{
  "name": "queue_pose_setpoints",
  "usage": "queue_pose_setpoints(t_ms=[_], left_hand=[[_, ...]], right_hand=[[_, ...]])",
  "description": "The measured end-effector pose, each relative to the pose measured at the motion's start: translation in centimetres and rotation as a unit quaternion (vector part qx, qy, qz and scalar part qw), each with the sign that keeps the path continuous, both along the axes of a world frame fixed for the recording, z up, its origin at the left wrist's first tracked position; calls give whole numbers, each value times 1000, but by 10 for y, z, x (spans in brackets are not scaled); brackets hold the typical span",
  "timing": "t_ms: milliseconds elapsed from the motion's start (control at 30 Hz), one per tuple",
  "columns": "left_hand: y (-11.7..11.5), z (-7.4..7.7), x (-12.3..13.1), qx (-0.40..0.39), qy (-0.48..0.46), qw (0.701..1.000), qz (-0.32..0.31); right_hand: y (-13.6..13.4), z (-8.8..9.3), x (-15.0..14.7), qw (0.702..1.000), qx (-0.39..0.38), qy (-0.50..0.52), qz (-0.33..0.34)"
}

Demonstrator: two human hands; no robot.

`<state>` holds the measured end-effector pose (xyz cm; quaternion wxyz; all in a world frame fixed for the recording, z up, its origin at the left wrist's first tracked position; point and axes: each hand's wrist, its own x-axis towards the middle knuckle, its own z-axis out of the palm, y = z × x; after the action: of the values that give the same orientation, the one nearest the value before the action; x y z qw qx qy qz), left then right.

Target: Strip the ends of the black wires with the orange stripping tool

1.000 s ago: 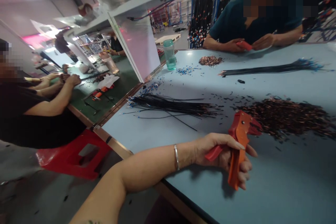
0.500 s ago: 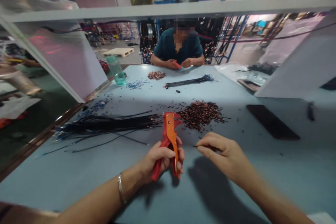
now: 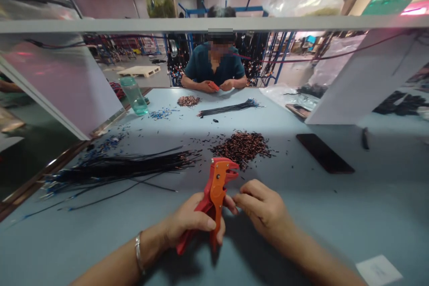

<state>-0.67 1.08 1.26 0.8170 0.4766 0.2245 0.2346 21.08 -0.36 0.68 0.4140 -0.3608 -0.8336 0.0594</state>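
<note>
My left hand (image 3: 191,225) is wrapped round the handles of an orange wire stripper (image 3: 216,190), held upright just above the blue table (image 3: 351,214). My right hand (image 3: 264,208) is right beside the tool, its fingers pinched together close to the stripper; what they pinch is too small to make out. A bundle of black wires (image 3: 124,167) lies to the left. A heap of cut wire bits (image 3: 243,145) lies just beyond the tool.
Across the table a person in a teal shirt (image 3: 214,67) works with an orange tool, with a second wire bundle (image 3: 228,108) and a small heap (image 3: 188,100) in front. A green bottle (image 3: 134,95), a dark phone (image 3: 324,153) and a white label (image 3: 378,270) lie around.
The view has turned from the left side to straight ahead. My right hand has come into view and moved left, close against the stripper. Both hands have drawn nearer to me.
</note>
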Motion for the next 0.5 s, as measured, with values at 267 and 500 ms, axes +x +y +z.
queue_pose_setpoints(t_ms=[267,500], left_hand=[[-1,-2,-1,-1,-21,999,36],[-2,0,0,1,-33,999,24]], right_hand=[[6,8,15,999,-42,27,12],[4,5,20,999,-22,-20,-37]])
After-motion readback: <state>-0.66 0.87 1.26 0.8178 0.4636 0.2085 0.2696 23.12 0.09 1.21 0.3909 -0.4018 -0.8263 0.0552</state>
